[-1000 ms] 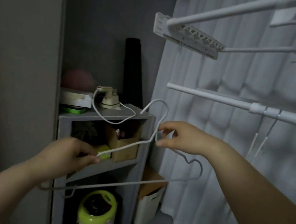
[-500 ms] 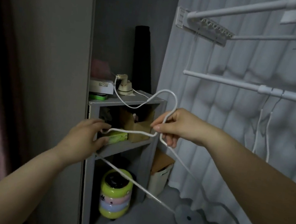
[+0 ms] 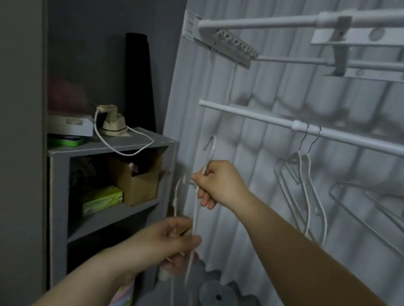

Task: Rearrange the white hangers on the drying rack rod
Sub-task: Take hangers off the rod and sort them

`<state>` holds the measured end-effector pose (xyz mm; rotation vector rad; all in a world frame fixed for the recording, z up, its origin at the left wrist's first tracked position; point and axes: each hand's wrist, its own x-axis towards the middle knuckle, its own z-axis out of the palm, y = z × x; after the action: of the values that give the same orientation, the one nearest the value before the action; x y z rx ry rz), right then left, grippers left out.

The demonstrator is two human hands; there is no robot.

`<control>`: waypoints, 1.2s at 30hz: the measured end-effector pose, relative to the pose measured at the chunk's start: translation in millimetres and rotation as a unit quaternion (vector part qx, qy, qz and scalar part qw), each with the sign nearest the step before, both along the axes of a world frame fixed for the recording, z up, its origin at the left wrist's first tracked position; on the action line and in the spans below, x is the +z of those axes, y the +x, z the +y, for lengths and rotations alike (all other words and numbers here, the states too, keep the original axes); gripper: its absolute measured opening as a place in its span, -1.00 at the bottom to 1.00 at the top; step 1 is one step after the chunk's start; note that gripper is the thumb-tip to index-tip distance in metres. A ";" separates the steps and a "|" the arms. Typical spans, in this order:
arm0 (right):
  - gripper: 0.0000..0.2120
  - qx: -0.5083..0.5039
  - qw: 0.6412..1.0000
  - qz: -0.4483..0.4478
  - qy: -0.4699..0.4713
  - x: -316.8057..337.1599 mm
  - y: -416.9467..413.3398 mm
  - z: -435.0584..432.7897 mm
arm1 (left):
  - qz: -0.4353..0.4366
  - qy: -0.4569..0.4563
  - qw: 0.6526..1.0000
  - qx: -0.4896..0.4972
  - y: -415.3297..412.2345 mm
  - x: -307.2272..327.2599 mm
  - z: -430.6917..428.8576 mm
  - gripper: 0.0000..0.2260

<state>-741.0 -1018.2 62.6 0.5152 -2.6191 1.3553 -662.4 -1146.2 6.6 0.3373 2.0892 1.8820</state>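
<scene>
- Nearest, the left hand (image 3: 171, 243) is curling its fingers round the lower wire of the white hanger (image 3: 195, 216), held edge-on below the rod (image 3: 247, 114); I judge it should only be steadying.
- Further out, the right hand (image 3: 218, 186) is pinching the neck under the hook (image 3: 213, 144) and should be leading the lift.
- Beyond, the rod's end is lying left of the hung hangers (image 3: 301, 191); the hook is probably heading there.

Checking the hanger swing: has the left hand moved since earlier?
Yes. The left hand went right and down, from the grey shelf unit's front to beyond its right edge.
</scene>
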 end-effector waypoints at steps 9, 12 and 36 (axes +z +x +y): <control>-0.83 -0.052 0.996 0.056 0.050 28.9 -84.7 52.7 | 0.165 0.018 0.979 0.118 -112.2 8.1 41.4 -0.79; -0.84 -0.072 0.987 0.119 0.084 56.7 -101.0 78.7 | 0.214 0.018 0.967 0.136 -148.2 17.1 56.6 -0.81; -0.67 -0.447 0.714 0.357 0.404 69.9 -183.5 195.1 | 0.217 0.084 0.972 -0.023 -305.0 41.3 143.5 -0.78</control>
<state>-924.5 -823.2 132.5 -0.1851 -2.0731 -0.2998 -967.5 -1002.8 47.9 0.9018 2.1527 2.1102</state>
